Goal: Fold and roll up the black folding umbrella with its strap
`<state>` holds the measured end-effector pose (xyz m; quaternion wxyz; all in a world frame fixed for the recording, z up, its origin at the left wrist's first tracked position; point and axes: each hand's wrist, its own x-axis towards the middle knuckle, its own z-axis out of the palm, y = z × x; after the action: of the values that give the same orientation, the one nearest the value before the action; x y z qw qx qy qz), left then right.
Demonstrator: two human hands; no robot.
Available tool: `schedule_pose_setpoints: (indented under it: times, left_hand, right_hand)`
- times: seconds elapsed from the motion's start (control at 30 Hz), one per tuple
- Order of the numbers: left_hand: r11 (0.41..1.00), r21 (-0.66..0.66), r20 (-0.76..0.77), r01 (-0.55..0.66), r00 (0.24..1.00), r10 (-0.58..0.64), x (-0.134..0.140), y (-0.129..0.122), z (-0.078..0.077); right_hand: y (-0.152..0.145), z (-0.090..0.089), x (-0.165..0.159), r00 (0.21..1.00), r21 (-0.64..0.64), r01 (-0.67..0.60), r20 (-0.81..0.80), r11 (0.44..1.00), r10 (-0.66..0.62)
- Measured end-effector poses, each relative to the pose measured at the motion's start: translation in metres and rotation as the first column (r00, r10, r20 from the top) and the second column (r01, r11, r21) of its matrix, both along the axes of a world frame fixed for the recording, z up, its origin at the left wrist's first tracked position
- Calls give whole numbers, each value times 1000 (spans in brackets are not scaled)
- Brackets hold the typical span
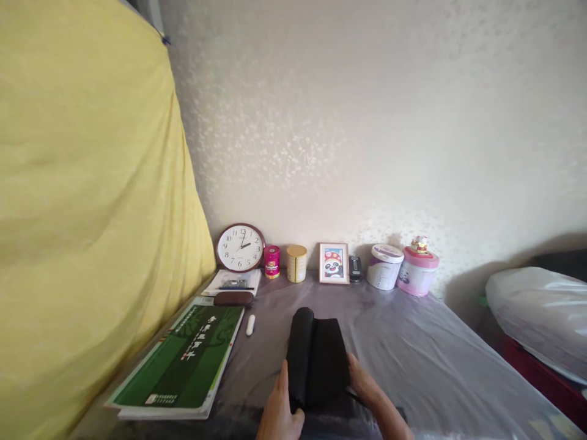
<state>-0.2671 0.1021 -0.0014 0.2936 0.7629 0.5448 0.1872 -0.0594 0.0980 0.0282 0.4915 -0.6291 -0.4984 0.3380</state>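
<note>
A black cloth-like piece (326, 360), rolled up along its left side with a flat part to the right, lies at the front middle of the table. Along the thick roll, my left hand (282, 406) grips the lower left side, thumb near its bottom end. My right hand (362, 382) holds the flat part by its right edge, and its fingertips are partly hidden. Some dark material shows below the right wrist. Left of the piece are a small white stick-like object (250, 325) and a green book (183, 360) on other papers.
At the back stand a round clock (241, 247), a pink can (272, 263), a yellow-lidded can (296, 264), a panda picture frame (334, 263), a white tub (385, 267) and a pink tub (417, 272) bearing a figurine. A brown case (233, 298) lies behind the book. A yellow curtain (92, 183) hangs left.
</note>
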Motion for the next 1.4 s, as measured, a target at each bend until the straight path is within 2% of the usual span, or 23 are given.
schedule_pose_setpoints:
  times: [0.07, 0.2, 0.33, 0.47, 0.57, 0.7, 0.8, 0.9, 1.0, 1.13, 1.27, 1.4]
  left_hand:
    - [1000, -14, -2, -3, 1000, 3, 2, -1, 0]
    - [995, -91, 18, -27, 999, 29, 5, -3, 8]
    - [990, -139, 22, -31, 999, 34, 7, -6, 18]
    - [987, -154, 9, -35, 999, 36, 8, -8, 20]
    - [988, -149, 7, -37, 999, 39, 8, -8, 18]
    - [990, -138, 3, -29, 1000, 30, 10, -8, 18]
    - [988, -150, -20, -27, 1000, 24, 11, -8, 17]
    - [987, -161, -28, -18, 1000, 14, 10, -8, 15]
    - [988, -155, -37, -12, 999, 6, 10, -8, 13]
    - [985, -170, -64, -24, 998, 13, 11, -8, 14]
    - [992, -121, -121, -21, 993, 6, 11, -9, 17]
    - [999, -53, -193, -8, 981, -2, 6, -11, 10]
  right_hand:
    - [3, 4, 10, 998, 8, 23, 53, 1000, -24]
    - [7, 11, 17, 948, -39, 179, 275, 983, -162]
    - [5, 22, 9, 908, -85, 167, 403, 982, -120]
    - [8, 24, 3, 854, -77, 191, 504, 979, -127]
    - [16, 24, 1, 879, -102, 174, 465, 980, -108]
    - [29, 32, -13, 981, -124, 22, 195, 992, 3]
    - [42, 37, -32, 996, -78, -81, 19, 994, 83]
    - [56, 32, -48, 995, -36, -95, -46, 995, 93]
    - [67, 19, -59, 997, -54, -78, -13, 995, 78]
    - [75, 7, -66, 991, -85, -19, 128, 996, 30]
    - [78, 7, -69, 951, -143, 11, 307, 990, 34]
    - [78, 10, -71, 917, -195, -27, 386, 980, 102]
